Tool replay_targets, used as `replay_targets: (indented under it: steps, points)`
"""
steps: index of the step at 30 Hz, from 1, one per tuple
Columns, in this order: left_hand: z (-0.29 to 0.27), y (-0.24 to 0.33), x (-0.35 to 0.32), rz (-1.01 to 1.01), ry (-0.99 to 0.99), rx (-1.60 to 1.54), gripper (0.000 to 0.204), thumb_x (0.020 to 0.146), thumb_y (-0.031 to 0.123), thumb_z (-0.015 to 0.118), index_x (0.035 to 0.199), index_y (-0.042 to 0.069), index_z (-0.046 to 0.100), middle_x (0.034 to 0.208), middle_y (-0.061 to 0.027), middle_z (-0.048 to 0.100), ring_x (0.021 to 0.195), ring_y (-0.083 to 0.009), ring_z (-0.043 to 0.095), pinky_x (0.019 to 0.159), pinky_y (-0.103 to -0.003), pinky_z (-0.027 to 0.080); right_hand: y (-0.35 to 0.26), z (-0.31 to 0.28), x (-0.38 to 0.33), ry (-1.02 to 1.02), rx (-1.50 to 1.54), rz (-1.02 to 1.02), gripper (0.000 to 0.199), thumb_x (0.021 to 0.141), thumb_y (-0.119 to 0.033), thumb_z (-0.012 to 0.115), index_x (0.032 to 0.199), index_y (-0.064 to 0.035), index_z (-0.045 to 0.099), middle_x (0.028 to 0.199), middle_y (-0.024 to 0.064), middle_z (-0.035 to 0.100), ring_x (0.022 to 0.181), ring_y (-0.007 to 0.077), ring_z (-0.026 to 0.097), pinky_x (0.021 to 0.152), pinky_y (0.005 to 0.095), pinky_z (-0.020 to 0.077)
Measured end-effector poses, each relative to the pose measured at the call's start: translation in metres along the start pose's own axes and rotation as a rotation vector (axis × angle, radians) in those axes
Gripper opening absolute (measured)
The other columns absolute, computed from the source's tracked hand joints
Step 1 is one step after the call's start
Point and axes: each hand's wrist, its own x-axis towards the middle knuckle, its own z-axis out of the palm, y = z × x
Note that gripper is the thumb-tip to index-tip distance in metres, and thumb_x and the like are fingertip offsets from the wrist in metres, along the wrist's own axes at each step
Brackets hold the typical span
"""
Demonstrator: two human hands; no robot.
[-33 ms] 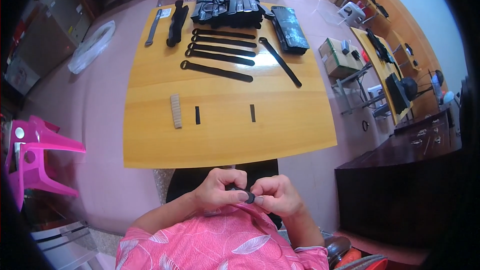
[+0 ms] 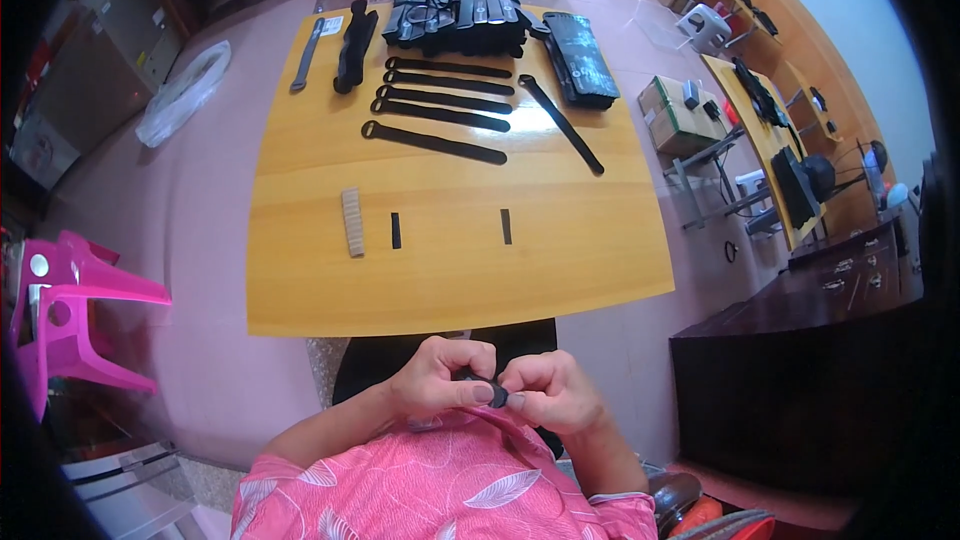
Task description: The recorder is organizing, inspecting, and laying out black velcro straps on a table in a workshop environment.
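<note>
A small dark piece (image 2: 497,395) sits pinched between both hands, close to the chest, below the near edge of the table (image 2: 300,290); what kind of piece it is cannot be told, since fingers cover most of it; the left hand (image 2: 438,378) curls around it from nine o'clock, thumb pressed on top; the right hand (image 2: 550,392) grips it from three o'clock, fingers clenched, knuckles up; the two hands touch each other at the piece. At six o'clock from the hands lies a pink patterned shirt (image 2: 420,490). At twelve o'clock, on the table, two short black strips (image 2: 396,230) lie apart, with a pale ribbed block (image 2: 352,222) just beside the left one; farther on at twelve o'clock lie four long black straps (image 2: 440,110) in a row, and a fifth strap (image 2: 560,124) slanted at one o'clock; past them a pile of black gear (image 2: 460,10) sits at the far edge. At nine o'clock stands a pink chair (image 2: 70,320); at three o'clock a dark cabinet (image 2: 800,380).
</note>
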Motion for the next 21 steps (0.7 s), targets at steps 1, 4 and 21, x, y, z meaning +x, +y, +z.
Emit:
replay_targets:
  steps: [1, 4, 21]
  points:
    - [0.0, -0.005, 0.0, 0.001, 0.004, 0.0, 0.02, 0.078, 0.014, 0.072, 0.075, 0.002, 0.055, 0.069, -0.0004, 0.048, 0.068, -0.009, 0.044, 0.06, -0.026, 0.036, 0.003, 0.001, 0.002, -0.012, 0.032, -0.006, 0.008, 0.08, -0.002, 0.061, 0.075, 0.0048, 0.059, 0.067, 0.0004, 0.057, 0.059, 0.0047, 0.049, 0.049, 0.0197, 0.0362]
    - [0.002, -0.01, -0.002, 0.173, 0.042, 0.008, 0.02, 0.079, 0.016, 0.072, 0.084, 0.0, 0.06, 0.073, -0.0039, 0.053, 0.07, -0.0131, 0.05, 0.065, -0.025, 0.04, 0.011, 0.002, 0.005, 0.07, -0.071, -0.073, 0.006, 0.078, 0.0, 0.055, 0.075, 0.0019, 0.059, 0.067, -0.0015, 0.055, 0.062, 0.0043, 0.048, 0.054, 0.0213, 0.0385]
    - [0.015, 0.045, -0.038, 0.129, 0.328, 0.767, 0.011, 0.075, 0.0, 0.065, 0.086, -0.004, 0.063, 0.077, -0.0158, 0.064, 0.068, -0.0253, 0.064, 0.059, -0.03, 0.051, 0.014, 0.037, 0.024, 0.217, -0.569, -0.294, 0.004, 0.069, 0.003, 0.058, 0.066, 0.0012, 0.055, 0.053, 0.0078, 0.049, 0.047, 0.0109, 0.048, 0.044, 0.0268, 0.0381]
